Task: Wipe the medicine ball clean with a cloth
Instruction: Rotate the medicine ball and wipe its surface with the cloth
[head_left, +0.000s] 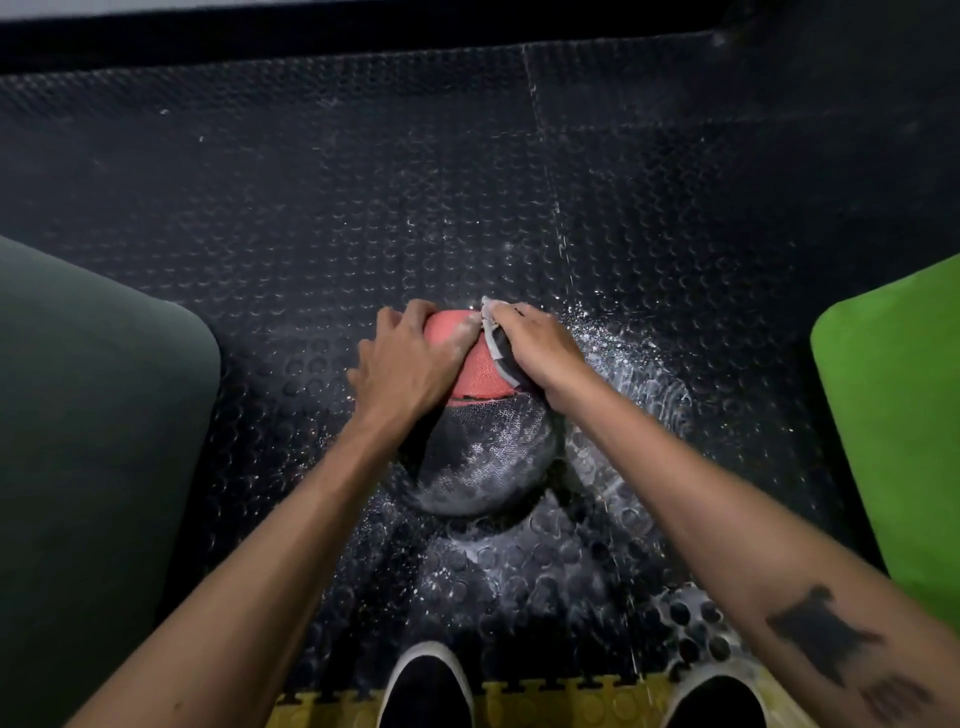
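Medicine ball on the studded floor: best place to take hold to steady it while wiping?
Take the medicine ball on its upper left flank, from above, as the left hand does now. It is round with no handle, so a spread-finger grip works best, leaving the right side free for the right hand and cloth.

There was one medicine ball (480, 457), red on its far part and grey-black on its near part, and every other count was taken around it. One cloth (497, 347) lay on its far right side. Two hands were on it: one left hand (402, 364) and one right hand (537, 345). Two shoes showed near of it, one (426, 686) directly below and one (714, 699) to the right. Two pads flanked it: one dark green pad (93, 441) left, one bright green pad (898, 415) right.
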